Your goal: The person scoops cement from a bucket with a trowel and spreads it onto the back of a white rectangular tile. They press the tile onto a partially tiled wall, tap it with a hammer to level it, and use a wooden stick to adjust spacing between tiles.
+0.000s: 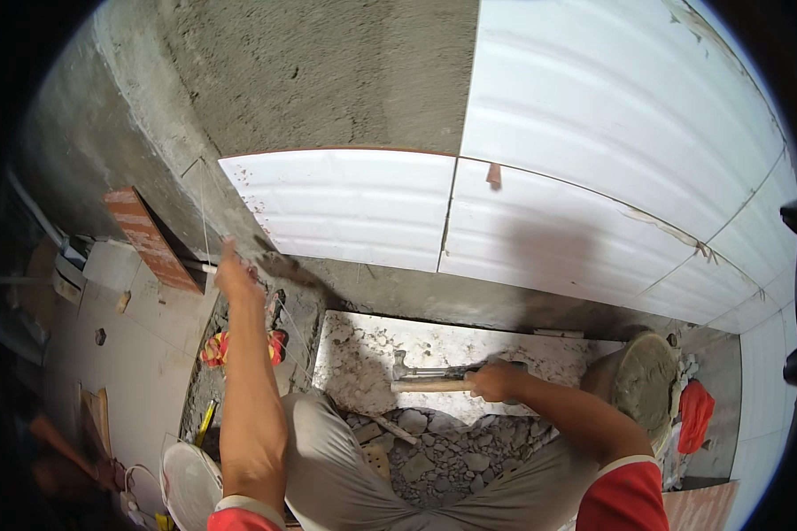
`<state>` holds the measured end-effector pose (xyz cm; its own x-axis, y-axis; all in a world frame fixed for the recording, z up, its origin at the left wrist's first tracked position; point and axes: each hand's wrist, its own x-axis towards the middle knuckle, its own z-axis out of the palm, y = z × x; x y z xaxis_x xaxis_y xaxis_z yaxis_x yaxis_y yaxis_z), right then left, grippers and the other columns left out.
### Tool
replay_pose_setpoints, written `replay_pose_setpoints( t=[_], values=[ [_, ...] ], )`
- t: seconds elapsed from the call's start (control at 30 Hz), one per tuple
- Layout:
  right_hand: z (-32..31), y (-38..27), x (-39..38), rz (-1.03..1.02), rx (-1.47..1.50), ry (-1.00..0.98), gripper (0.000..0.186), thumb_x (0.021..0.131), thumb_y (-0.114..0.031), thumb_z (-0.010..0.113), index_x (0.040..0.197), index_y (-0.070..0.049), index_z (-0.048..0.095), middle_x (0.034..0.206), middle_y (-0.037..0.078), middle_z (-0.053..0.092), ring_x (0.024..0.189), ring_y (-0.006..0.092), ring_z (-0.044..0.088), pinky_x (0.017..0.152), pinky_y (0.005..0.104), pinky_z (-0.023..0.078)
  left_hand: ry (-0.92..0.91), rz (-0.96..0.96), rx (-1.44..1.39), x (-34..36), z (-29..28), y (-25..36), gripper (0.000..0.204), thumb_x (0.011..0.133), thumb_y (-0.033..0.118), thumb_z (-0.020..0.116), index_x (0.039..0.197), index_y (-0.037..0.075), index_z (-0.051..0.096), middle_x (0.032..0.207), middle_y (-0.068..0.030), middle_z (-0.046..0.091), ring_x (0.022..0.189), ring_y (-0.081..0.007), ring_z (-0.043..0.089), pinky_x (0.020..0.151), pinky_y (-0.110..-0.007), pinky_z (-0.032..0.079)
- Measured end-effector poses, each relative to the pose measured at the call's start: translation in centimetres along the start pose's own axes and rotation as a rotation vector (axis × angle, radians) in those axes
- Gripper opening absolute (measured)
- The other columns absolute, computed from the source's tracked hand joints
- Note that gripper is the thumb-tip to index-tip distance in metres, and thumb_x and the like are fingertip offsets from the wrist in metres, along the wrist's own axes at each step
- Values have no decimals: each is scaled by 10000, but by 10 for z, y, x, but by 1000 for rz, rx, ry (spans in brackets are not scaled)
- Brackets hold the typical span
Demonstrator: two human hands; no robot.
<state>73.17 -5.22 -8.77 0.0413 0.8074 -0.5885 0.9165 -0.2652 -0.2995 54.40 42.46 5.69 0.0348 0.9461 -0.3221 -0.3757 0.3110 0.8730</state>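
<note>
My left hand (pixel 236 273) is raised by the lower left corner of the white wall tile (pixel 345 208), its fingers drawn together at a thin string (pixel 205 212). That string hangs from a bent wire on the wall and shows again below the hand. Lower down, my right hand (pixel 496 381) is closed at the end of a wooden-handled tool (pixel 429 386), whose far part the hand covers. Just behind the handle lies a metal hammer-like tool (pixel 401 365). Both tools are over a mortar-smeared white board (pixel 354 345) in front of my knees.
A bucket of mortar (pixel 646 380) stands at the right beside a red cloth (pixel 696 414). Rubble (pixel 443 456) covers the ground between my legs. A reddish tile (pixel 153 239) leans at the left wall, and a pale bucket (pixel 191 485) sits below. Another person's hand (pixel 106 473) shows lower left.
</note>
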Motion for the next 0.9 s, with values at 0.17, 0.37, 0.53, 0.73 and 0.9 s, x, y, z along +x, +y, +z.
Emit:
replay_pose_setpoints(
  t=[0.17,0.37,0.53,0.73,0.9],
  values=[
    [13,5,4,13,-49,61,347,939,-299,664,1170,-48,608,945,194,714,939,379,691,861,504,504,55,-358,-1027,22,-29,35,460,969,523,614,986,63,595,1022,-130,669,905,-249,640,772,-427,513],
    [13,-8,8,90,-239,177,259,884,-233,699,1075,-63,738,1031,175,739,1040,323,706,902,464,531,-183,-13,-1166,40,-76,59,481,1112,424,338,1020,40,612,1096,-105,693,969,-267,645,856,-463,516],
    [-8,-12,14,186,-201,57,340,853,-310,738,1080,-58,762,1117,176,725,1074,324,699,907,450,541,-514,68,-724,-56,-39,73,400,1110,367,404,1072,33,620,1069,-95,680,926,-236,628,892,-399,553],
    [-71,-41,12,69,-19,348,380,906,-359,690,1106,-38,730,1080,182,725,1049,375,694,866,476,550,-744,-16,-393,-216,4,33,327,1084,364,495,1107,61,617,1198,-99,630,1142,-245,597,1053,-384,506],
    [-166,-103,5,-236,751,747,485,1040,-449,525,1130,-3,692,1074,166,720,964,315,695,841,427,543,-793,145,-134,-278,14,20,293,1055,326,579,1158,53,609,1323,-125,615,1217,-213,591,1069,-383,478]
  ],
)
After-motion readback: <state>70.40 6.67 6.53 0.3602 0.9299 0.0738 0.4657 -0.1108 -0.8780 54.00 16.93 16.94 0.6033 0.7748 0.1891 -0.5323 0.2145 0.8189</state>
